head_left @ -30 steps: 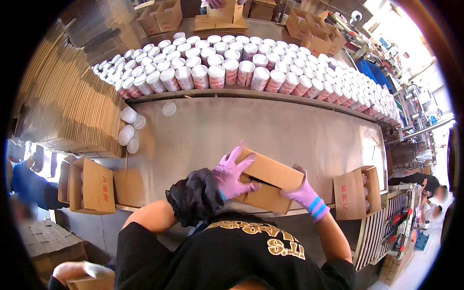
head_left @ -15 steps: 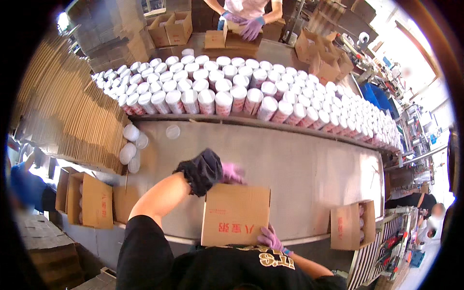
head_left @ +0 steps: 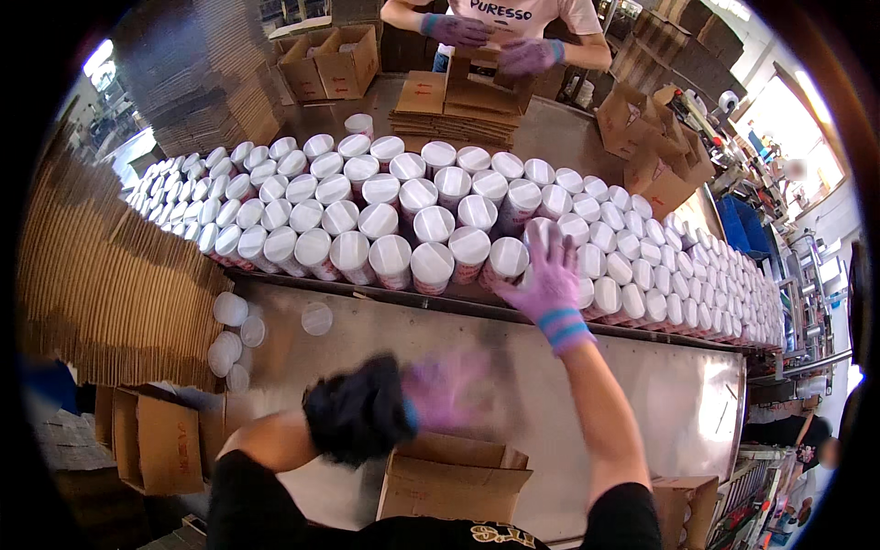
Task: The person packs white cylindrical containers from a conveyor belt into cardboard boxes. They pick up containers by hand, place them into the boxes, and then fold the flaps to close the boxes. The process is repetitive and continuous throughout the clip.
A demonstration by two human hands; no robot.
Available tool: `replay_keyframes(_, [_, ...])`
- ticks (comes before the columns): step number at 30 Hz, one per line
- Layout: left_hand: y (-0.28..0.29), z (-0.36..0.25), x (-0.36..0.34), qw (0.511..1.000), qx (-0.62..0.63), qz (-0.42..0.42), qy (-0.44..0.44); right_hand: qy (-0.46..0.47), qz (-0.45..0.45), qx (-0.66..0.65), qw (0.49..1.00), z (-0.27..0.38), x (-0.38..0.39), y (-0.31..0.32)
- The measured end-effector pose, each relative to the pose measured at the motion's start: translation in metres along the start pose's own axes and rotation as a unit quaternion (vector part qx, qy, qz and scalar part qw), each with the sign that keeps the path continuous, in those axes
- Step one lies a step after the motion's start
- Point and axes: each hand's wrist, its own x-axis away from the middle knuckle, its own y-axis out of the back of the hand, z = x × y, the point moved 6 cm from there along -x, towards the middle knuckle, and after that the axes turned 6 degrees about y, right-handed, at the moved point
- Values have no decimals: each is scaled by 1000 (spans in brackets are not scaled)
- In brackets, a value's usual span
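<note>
Two gloved hands belong to the wearer, one left hand and one right hand, and two more gloved hands to one co-worker at the far side. One open carton stands before the wearer. White-lidded cans number well over fifty, too many to count exactly. Two open boxes sit far left, at least two brown boxes far right, one box near right and at least one box near left. At least four round lids cluster left on one bench, plus one lid apart.
</note>
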Motion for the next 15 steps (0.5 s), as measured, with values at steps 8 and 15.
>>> replay_keyframes(8, [21,57,-24,843,-272,-460,-59,137,42,56,988,11,17,-37])
replay_keyframes(15, [-35,5,86,970,-92,-209,83,223,201,-111,947,72,112,21])
